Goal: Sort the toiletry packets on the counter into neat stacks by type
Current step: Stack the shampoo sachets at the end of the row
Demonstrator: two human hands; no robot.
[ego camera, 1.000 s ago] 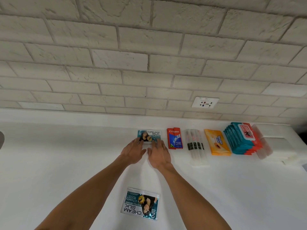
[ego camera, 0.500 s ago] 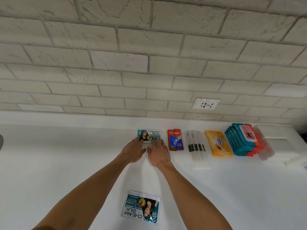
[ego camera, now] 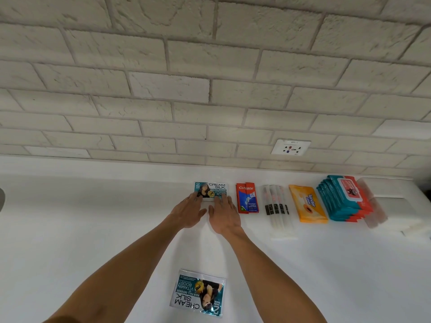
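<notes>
As hands flatten it, Cream Silk packet upright, wide

Head view, downward over white counter

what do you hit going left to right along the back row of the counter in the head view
teal and white Cream Silk sachet under both hands' fingertips → red and blue Colgate sachets → clear-wrapped slim sticks with black bands → orange Tender Love wipes pack → stack of teal wipes packs with red lids → clear plastic packs
</notes>
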